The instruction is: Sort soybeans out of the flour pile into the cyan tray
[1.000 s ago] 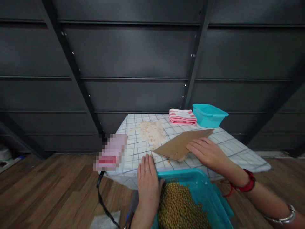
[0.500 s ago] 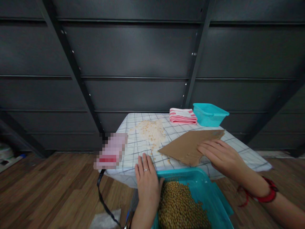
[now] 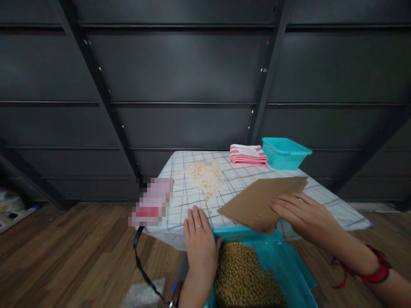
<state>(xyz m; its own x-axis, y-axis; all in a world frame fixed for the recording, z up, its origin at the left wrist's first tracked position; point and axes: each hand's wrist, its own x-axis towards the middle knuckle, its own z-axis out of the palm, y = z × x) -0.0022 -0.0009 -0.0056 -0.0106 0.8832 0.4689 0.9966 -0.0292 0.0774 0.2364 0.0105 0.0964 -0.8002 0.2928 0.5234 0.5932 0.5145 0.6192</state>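
My left hand (image 3: 199,242) lies flat with fingers together on the near edge of the table, its thumb against the rim of a teal tub (image 3: 282,261) full of brown beans (image 3: 244,278). My right hand (image 3: 305,216) rests with fingers spread on a torn piece of brown cardboard (image 3: 257,201), pressing it onto the checked tablecloth (image 3: 189,201); the cardboard's near corner overhangs the tub. A pile of pale crumbs (image 3: 205,174) lies on the cloth beyond my left hand.
A folded pink-and-white striped towel (image 3: 248,155) and a small teal tub (image 3: 284,152) sit at the far right of the table. A black strap (image 3: 143,265) hangs off the near left edge. Behind stands a dark panelled wall (image 3: 192,85); wooden floor (image 3: 64,256) lies around.
My right hand has slid the cardboard to the right and toward me, away from the crumb pile, until its corner overhangs the bean tub. My left hand has stayed in place.
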